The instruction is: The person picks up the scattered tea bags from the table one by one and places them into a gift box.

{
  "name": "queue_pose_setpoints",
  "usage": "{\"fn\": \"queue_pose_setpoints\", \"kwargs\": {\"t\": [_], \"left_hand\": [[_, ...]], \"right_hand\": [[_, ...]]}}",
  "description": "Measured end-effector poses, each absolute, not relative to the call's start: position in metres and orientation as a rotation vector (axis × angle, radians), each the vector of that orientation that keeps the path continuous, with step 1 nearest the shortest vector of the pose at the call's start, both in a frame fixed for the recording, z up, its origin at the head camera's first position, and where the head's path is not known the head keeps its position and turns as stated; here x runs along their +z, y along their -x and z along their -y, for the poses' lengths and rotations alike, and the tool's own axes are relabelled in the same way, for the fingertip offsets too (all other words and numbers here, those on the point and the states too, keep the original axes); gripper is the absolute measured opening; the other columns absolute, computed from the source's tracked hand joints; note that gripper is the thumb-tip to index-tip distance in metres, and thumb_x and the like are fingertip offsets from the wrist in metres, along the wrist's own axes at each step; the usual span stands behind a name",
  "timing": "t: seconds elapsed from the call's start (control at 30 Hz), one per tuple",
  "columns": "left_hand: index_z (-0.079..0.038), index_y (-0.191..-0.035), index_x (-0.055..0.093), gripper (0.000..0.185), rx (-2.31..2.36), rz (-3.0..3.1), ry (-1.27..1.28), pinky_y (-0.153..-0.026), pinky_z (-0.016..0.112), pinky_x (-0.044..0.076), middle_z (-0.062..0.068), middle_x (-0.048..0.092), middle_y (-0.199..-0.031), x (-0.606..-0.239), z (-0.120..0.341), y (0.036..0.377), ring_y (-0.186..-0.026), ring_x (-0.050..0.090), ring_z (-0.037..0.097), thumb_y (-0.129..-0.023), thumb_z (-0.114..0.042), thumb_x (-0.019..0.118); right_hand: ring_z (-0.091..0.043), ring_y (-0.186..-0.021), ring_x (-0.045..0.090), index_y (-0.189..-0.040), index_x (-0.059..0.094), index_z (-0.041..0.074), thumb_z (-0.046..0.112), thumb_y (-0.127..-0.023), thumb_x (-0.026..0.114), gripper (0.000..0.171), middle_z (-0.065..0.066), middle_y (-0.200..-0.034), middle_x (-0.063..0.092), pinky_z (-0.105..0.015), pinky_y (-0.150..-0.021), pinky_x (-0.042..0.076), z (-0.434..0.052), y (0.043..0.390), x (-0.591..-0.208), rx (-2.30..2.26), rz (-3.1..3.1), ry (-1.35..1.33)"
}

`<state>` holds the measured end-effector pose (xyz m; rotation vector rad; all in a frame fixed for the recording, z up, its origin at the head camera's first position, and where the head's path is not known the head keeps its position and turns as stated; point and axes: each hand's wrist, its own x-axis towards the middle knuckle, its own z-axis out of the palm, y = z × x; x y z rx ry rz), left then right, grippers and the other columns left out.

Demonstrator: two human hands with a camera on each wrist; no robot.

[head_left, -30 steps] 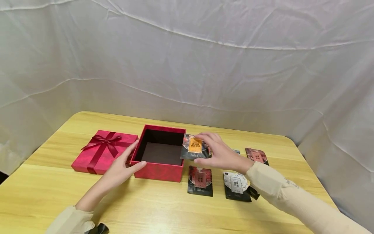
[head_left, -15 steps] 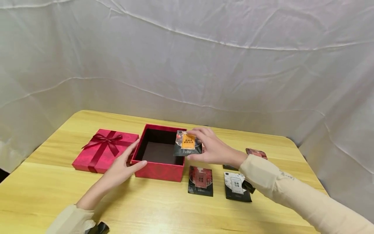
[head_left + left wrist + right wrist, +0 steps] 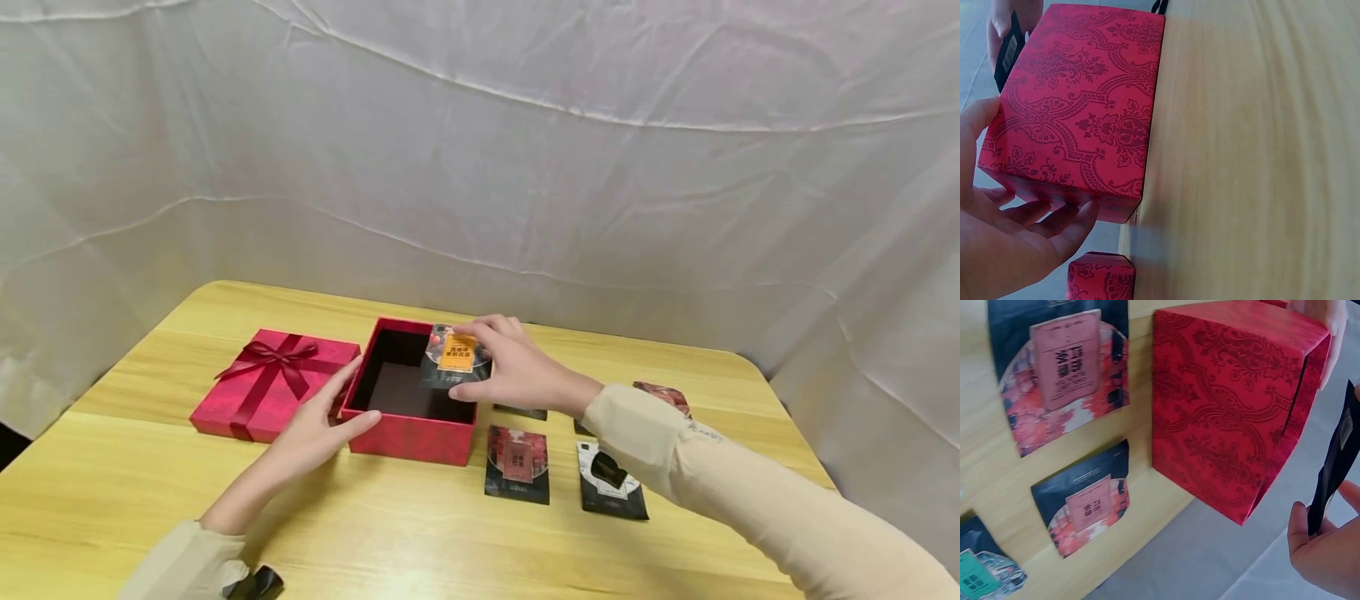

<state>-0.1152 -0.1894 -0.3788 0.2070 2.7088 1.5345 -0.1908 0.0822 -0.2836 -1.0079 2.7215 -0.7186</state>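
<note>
My right hand (image 3: 513,367) pinches a dark tea sachet (image 3: 456,357) with an orange label between thumb and fingers. The sachet is above the right part of an open red box (image 3: 412,438) with a dark inside. In the right wrist view the sachet (image 3: 1334,462) shows edge-on beside the patterned box (image 3: 1222,394). My left hand (image 3: 311,433) rests at the box's near left corner, fingers along the left side and thumb at the front rim. In the left wrist view its fingertips touch the box's patterned side (image 3: 1079,94).
Left of the box lies its red lid (image 3: 262,392) with a ribbon bow. A red-labelled sachet (image 3: 517,467) and a white one (image 3: 613,493) lie in front on the wooden table (image 3: 390,533). Another reddish sachet (image 3: 663,395) lies farther right; others are partly hidden by my right arm.
My right hand has carried the orange-labelled sachet leftward, from the box's right edge to over its opening. My left hand stays at the box corner.
</note>
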Motion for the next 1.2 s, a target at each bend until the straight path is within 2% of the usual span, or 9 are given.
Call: {"fn": "queue_pose_setpoints", "kwargs": {"t": [0.33,0.7,0.97,1.2], "left_hand": [[-0.017,-0.155,0.021,0.08,1.547,-2.71,-0.215,-0.101,0.063,0.034,0.019,0.026,-0.154,-0.379,0.191,0.115,-0.133,0.036,0.043,-0.092,-0.039,0.065],[-0.018,-0.156,0.02,0.081,1.557,-2.695,-0.217,-0.101,0.064,0.032,0.018,0.025,-0.155,-0.383,0.191,0.116,-0.134,0.033,0.043,-0.092,-0.039,0.065],[-0.017,-0.155,0.021,0.08,1.595,-2.673,-0.236,-0.1,0.059,0.037,0.019,0.033,-0.151,-0.385,0.191,0.118,-0.128,0.044,0.039,-0.092,-0.037,0.066],[-0.016,-0.156,0.019,0.08,1.608,-2.666,-0.254,-0.098,0.056,0.04,0.02,0.035,-0.149,-0.383,0.191,0.118,-0.125,0.047,0.037,-0.093,-0.034,0.065]], "right_hand": [[-0.022,-0.123,0.033,-0.145,0.044,0.017,0.036,-0.08,0.078,0.076,-0.009,-0.142,0.038,-0.045,-0.095,0.041,-0.053,0.202,-0.289,-0.736,-2.68,0.955],[-0.022,-0.126,0.03,-0.145,0.045,0.017,0.027,-0.079,0.081,0.076,-0.009,-0.145,0.034,-0.047,-0.097,0.039,-0.044,0.21,-0.295,-0.818,-2.615,0.848],[-0.024,-0.125,0.032,-0.145,0.044,0.018,0.031,-0.078,0.081,0.077,-0.01,-0.145,0.035,-0.045,-0.095,0.04,-0.037,0.214,-0.297,-0.749,-2.625,0.872],[-0.023,-0.123,0.032,-0.144,0.045,0.018,0.033,-0.078,0.081,0.077,-0.01,-0.145,0.036,-0.045,-0.095,0.04,-0.035,0.214,-0.298,-0.731,-2.616,0.896]]}}
